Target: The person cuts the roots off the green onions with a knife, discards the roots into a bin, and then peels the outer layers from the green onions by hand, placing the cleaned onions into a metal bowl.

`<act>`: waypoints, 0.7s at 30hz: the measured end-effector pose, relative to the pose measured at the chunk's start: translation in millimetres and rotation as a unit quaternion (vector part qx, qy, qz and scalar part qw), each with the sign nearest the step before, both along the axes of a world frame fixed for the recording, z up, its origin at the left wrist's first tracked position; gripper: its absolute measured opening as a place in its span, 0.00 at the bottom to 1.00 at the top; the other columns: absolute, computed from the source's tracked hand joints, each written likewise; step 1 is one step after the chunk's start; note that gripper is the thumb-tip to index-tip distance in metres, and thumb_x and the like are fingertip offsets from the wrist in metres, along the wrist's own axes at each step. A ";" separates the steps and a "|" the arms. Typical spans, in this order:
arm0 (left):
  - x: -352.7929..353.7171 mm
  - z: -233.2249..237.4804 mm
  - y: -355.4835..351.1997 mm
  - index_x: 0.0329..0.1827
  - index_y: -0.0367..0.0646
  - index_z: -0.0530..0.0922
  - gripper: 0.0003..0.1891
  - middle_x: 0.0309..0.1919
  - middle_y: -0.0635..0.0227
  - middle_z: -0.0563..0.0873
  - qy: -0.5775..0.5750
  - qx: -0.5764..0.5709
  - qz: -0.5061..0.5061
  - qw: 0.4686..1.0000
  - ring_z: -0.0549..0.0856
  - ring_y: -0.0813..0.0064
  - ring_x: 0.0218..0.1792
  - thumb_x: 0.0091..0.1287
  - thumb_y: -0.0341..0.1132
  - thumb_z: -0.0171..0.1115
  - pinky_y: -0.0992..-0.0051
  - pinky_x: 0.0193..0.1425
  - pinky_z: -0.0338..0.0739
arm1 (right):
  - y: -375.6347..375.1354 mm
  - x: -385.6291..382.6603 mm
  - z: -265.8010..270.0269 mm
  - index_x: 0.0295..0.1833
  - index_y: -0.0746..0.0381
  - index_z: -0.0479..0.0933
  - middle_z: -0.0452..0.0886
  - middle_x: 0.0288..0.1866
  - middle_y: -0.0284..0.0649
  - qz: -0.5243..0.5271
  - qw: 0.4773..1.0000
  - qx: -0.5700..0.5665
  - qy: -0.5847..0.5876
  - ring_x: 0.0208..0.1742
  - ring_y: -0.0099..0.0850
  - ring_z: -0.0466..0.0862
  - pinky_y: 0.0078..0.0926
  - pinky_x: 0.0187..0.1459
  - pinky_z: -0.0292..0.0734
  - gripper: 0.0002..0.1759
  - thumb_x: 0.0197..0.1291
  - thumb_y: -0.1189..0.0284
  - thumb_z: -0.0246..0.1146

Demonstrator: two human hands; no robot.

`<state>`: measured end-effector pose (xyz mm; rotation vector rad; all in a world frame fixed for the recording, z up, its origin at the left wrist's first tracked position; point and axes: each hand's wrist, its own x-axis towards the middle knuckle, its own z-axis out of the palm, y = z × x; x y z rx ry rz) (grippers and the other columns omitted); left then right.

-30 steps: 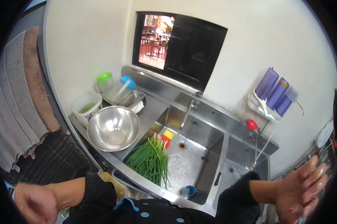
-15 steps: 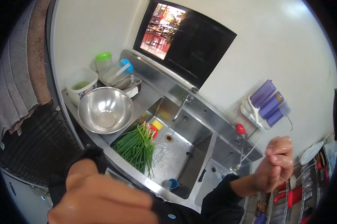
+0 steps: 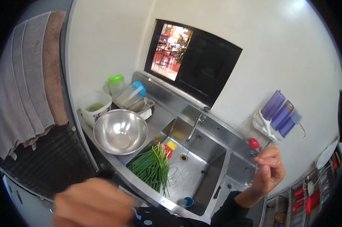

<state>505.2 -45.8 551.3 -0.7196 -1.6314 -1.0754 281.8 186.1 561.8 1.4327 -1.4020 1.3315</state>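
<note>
My left hand (image 3: 93, 202) is raised close to the camera at lower left, in front of the sink's edge. Motion smears it, so its fingers cannot be made out. On the right, my right hand (image 3: 269, 170) is held up with wet-looking fingers curled inward, and nothing shows in it. Between and beyond them, a bunch of green onions (image 3: 150, 168) lies in the steel sink (image 3: 201, 166), its pale root ends pointing to the back. A yellow sponge (image 3: 171, 145) and a red object (image 3: 168, 152) sit beside those ends. A blue cup (image 3: 188, 202) stands in the sink's near corner.
A large steel bowl (image 3: 121, 132) rests on the left counter, before a white tub (image 3: 95, 108) and lidded pitchers (image 3: 131, 94). The faucet (image 3: 193, 128) reaches over the sink. Purple containers (image 3: 279, 113) hang on the wall. Wire shelves (image 3: 311, 196) stand at right; towels (image 3: 33, 75) hang at left.
The view has tilted upward, so the sink and counter appear lower and farther right. My right hand appears a little left of where it was; my left hand is lower in the picture and still blurred.
</note>
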 end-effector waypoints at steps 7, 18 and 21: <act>-24.6 -16.5 -11.8 0.31 0.38 0.76 0.12 0.25 0.68 0.79 -0.210 -0.188 -0.280 0.918 0.78 0.74 0.22 0.60 0.39 0.54 0.74 0.24 0.72 | 28.6 35.0 54.8 0.47 0.62 0.71 0.71 0.41 0.41 -0.141 0.931 -0.051 0.332 0.41 0.36 0.70 0.35 0.45 0.65 0.20 0.57 0.58 0.53; -30.8 -20.0 -22.9 0.31 0.36 0.76 0.10 0.24 0.63 0.78 -0.221 -0.167 -0.304 0.911 0.77 0.73 0.21 0.58 0.36 0.57 0.75 0.20 0.69 | 17.4 56.3 69.4 0.49 0.66 0.71 0.73 0.43 0.47 -0.075 0.922 -0.096 0.367 0.49 0.35 0.69 0.38 0.54 0.60 0.20 0.59 0.63 0.44; -23.7 -22.2 -32.1 0.30 0.35 0.76 0.09 0.24 0.62 0.78 -0.212 -0.167 -0.335 0.903 0.77 0.73 0.20 0.58 0.35 0.57 0.75 0.18 0.68 | 18.6 56.1 70.3 0.49 0.65 0.71 0.73 0.43 0.46 -0.082 0.921 -0.096 0.368 0.48 0.35 0.69 0.37 0.54 0.60 0.20 0.59 0.63 0.44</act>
